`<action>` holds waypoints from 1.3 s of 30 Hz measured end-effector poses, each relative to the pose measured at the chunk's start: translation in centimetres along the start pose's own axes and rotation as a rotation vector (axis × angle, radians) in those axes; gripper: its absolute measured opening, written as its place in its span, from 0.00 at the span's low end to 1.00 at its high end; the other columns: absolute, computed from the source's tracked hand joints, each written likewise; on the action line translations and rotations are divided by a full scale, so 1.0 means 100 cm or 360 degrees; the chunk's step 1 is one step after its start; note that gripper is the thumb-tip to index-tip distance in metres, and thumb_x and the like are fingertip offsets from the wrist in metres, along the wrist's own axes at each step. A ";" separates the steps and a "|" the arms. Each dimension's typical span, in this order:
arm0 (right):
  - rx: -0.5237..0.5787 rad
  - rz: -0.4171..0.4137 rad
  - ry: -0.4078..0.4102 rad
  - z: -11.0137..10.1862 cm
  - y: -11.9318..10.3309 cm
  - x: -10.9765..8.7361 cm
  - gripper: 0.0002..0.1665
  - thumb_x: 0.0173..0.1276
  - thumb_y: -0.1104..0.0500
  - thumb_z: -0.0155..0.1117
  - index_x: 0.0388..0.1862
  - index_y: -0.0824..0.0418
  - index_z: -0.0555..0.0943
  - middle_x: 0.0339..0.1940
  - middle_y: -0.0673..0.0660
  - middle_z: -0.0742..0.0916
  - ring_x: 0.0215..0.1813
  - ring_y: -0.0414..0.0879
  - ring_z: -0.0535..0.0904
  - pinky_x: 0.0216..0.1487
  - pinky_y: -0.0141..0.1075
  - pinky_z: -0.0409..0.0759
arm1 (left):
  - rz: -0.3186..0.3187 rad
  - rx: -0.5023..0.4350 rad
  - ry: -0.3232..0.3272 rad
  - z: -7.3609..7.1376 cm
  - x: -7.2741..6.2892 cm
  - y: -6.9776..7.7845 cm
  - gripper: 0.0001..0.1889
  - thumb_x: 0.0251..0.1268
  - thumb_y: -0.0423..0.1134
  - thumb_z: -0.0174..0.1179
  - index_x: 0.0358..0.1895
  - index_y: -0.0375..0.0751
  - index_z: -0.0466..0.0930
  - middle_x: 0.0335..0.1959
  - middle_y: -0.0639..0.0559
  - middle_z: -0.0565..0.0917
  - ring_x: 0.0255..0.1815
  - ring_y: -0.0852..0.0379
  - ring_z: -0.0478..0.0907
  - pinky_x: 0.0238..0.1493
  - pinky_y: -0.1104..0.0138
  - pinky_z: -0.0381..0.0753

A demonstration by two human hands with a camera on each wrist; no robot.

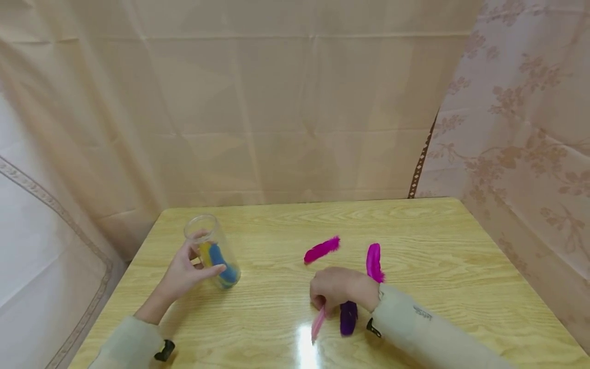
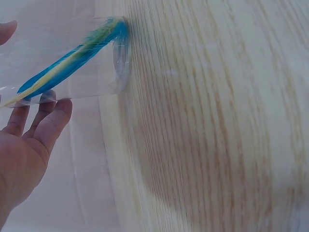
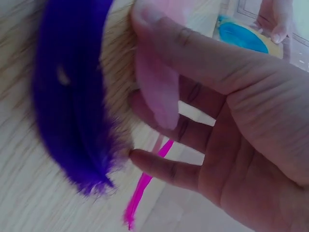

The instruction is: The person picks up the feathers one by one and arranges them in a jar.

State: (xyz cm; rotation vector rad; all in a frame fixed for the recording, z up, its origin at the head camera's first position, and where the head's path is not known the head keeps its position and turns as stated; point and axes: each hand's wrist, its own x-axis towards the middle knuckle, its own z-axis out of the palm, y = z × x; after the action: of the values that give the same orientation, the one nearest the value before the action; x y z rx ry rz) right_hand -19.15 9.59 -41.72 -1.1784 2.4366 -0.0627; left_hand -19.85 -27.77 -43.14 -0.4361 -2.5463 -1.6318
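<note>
The right hand (image 1: 338, 287) has its thumb and fingers pinching a pale pink feather (image 1: 317, 325). I can't tell if the tip touches the worktop (image 1: 267, 302). This looks like the picking-up step — the next move should need a light pinch, since feathers bend easily. A purple feather (image 1: 348, 320) lies close by, with a hot pink feather (image 1: 321, 250) and a pinkish-purple feather (image 1: 374, 259) farther back. Well apart, the left hand (image 1: 184, 270) grips a clear jar (image 1: 225, 246) with its thumb and fingers. Its top looks open — inside are a blue feather (image 1: 214, 253) and a yellow feather (image 1: 204, 253), side by side.
</note>
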 end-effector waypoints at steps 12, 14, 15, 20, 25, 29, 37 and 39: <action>0.0125 0.0013 -0.0068 -0.012 -0.009 0.002 0.13 0.53 0.64 0.82 0.19 0.50 0.87 0.18 0.38 0.80 0.25 0.33 0.71 0.29 0.25 0.73 | 0.0032 -0.0002 -0.0003 -0.002 0.002 0.000 0.43 0.56 0.32 0.76 0.73 0.40 0.59 0.56 0.36 0.76 0.49 0.44 0.76 0.40 0.67 0.85; 0.0159 -0.0055 -0.0066 -0.017 -0.009 0.002 0.13 0.55 0.66 0.80 0.21 0.50 0.87 0.19 0.38 0.80 0.26 0.33 0.70 0.30 0.25 0.73 | 0.0041 -0.0020 -0.0007 -0.002 0.003 0.000 0.43 0.56 0.31 0.76 0.72 0.40 0.60 0.57 0.36 0.76 0.49 0.44 0.76 0.41 0.67 0.85; 0.0170 -0.0088 -0.0060 -0.019 -0.009 0.002 0.12 0.57 0.66 0.79 0.22 0.51 0.87 0.20 0.38 0.80 0.26 0.33 0.70 0.30 0.25 0.73 | 0.0040 -0.0029 -0.0009 -0.001 0.004 0.000 0.42 0.56 0.30 0.76 0.72 0.40 0.60 0.57 0.36 0.76 0.50 0.43 0.76 0.41 0.67 0.85; 0.0241 -0.0312 0.0042 -0.027 -0.013 0.007 0.13 0.63 0.64 0.75 0.24 0.52 0.81 0.22 0.40 0.78 0.26 0.33 0.69 0.30 0.24 0.72 | 0.0023 -0.0021 0.0000 0.002 0.002 -0.002 0.43 0.56 0.31 0.76 0.72 0.39 0.59 0.58 0.35 0.75 0.49 0.44 0.76 0.40 0.67 0.85; 0.0286 -0.0544 0.0147 -0.036 -0.018 0.019 0.14 0.69 0.62 0.70 0.25 0.53 0.76 0.21 0.40 0.76 0.24 0.31 0.67 0.27 0.22 0.69 | 0.0025 0.0019 0.0012 0.000 -0.002 -0.002 0.43 0.56 0.32 0.76 0.73 0.41 0.60 0.57 0.37 0.75 0.46 0.47 0.74 0.38 0.67 0.84; 0.0352 -0.0614 0.0176 -0.046 -0.022 0.028 0.14 0.72 0.58 0.68 0.27 0.52 0.75 0.23 0.40 0.78 0.26 0.30 0.70 0.30 0.22 0.72 | 0.0049 0.0036 0.0013 -0.002 -0.004 -0.001 0.42 0.57 0.32 0.76 0.72 0.42 0.61 0.56 0.38 0.75 0.44 0.49 0.73 0.36 0.67 0.83; 0.0436 -0.0733 0.0230 -0.060 -0.033 0.039 0.11 0.73 0.59 0.67 0.30 0.55 0.76 0.27 0.42 0.81 0.30 0.32 0.76 0.35 0.22 0.76 | 0.0048 0.0054 0.0023 -0.001 -0.003 -0.004 0.43 0.57 0.34 0.77 0.73 0.41 0.60 0.55 0.39 0.75 0.42 0.51 0.74 0.37 0.67 0.84; 0.0430 -0.0739 0.0248 -0.063 -0.034 0.041 0.11 0.72 0.59 0.68 0.30 0.55 0.77 0.27 0.42 0.81 0.30 0.32 0.75 0.35 0.22 0.76 | 0.0061 0.0063 0.0019 0.001 -0.001 -0.006 0.43 0.56 0.33 0.77 0.73 0.41 0.60 0.54 0.39 0.75 0.41 0.52 0.74 0.37 0.67 0.84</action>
State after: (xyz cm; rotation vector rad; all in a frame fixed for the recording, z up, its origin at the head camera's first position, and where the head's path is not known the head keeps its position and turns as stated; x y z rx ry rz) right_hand -21.33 3.41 -36.74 -1.6278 2.1372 -0.6213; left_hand -19.95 -27.90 -43.73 -0.4674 -2.5401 -1.5638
